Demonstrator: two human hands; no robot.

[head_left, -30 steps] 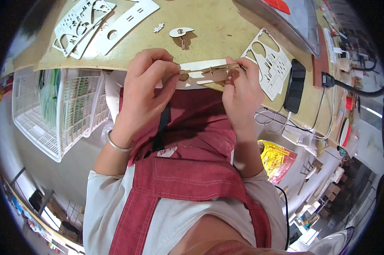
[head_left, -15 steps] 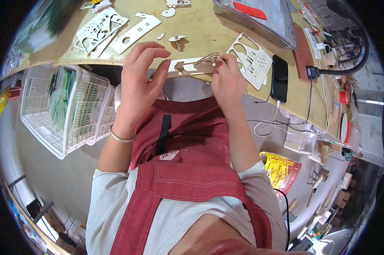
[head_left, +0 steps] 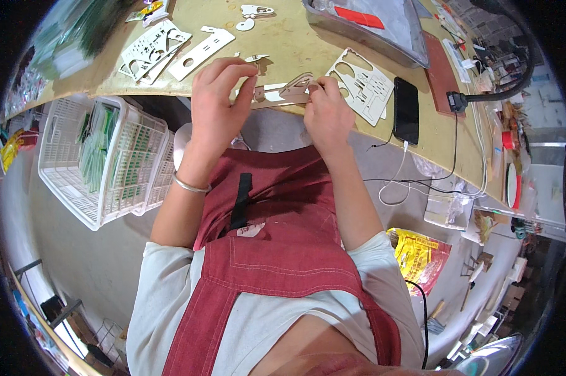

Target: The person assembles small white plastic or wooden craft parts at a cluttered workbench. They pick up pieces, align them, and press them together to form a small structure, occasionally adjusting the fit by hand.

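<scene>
Near the table's front edge lies a partly assembled flat wooden piece (head_left: 276,95), a pale strip with a slotted upright part (head_left: 298,84) on it. My right hand (head_left: 330,114) is closed on its right end, with fingertips against the upright part. At the left end, my left hand (head_left: 223,94) has its thumb and fingers drawn together beside a small brown upright tab. Whatever is between those fingertips is too small to make out. Just beyond the left fingertips lies a small rounded wooden part (head_left: 256,57).
Cut wooden sheets (head_left: 154,50) lie at the left, another sheet (head_left: 364,84) at the right beside a black phone (head_left: 406,109). A metal tray (head_left: 370,34) holds a red item at the back. White baskets (head_left: 104,163) stand left below the table. Cables hang at the right.
My left hand's thumb and fingers have closed together and moved slightly right, to the wooden piece's left end. My right hand still holds the other end. The whole view has shifted slightly.
</scene>
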